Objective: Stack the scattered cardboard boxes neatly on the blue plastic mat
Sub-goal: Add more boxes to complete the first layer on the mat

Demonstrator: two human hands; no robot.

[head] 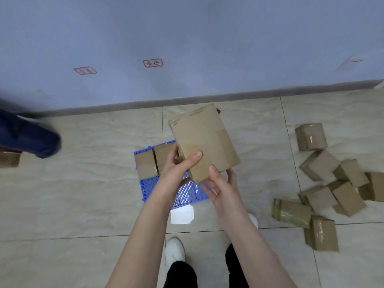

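A brown cardboard box (204, 140) is held in the air above the blue plastic mat (187, 193), tilted. My left hand (178, 169) grips its near left edge, thumb on top. My right hand (221, 187) holds its near corner, thumb on top and fingers underneath. Two small boxes (152, 162) lie side by side on the far left part of the mat. Several more boxes (330, 186) lie scattered on the tiled floor to the right.
A wall with a grey skirting (187, 99) runs behind the mat. Another person's dark trouser leg (29, 138) stands at the left, beside one more box (9, 160). My white shoes (175, 249) are just below the mat.
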